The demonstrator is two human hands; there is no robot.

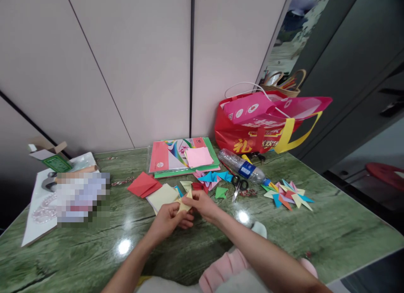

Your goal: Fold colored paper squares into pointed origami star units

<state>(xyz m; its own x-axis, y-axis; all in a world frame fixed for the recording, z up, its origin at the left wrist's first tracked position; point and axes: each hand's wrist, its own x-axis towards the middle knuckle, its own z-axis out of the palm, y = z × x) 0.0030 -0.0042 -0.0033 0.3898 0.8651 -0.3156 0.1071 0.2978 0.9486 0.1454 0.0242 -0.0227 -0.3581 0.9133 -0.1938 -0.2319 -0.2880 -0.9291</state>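
Note:
Between my two hands is a small folded piece of pale yellow paper point(186, 201), lifted a little above the table. My left hand point(170, 217) pinches its lower left side with thumb and fingers. On the upper right, my right hand point(202, 203) grips the same paper. Just behind them lie a stack of cream paper squares point(162, 196) and some red squares point(144, 185). Folded blue and pink paper pieces point(213, 178) sit beyond my right hand, with a green folded piece point(221, 193) and black-handled scissors point(238, 185) beside them.
A colourful folded-paper star point(288, 195) lies right of a plastic bottle point(241, 166). Paper packs point(170, 156) with pink squares point(199, 157) rest near the wall. A red gift bag point(249, 129) stands at the back right. At left are a small box point(52, 156) and a white board point(36, 209).

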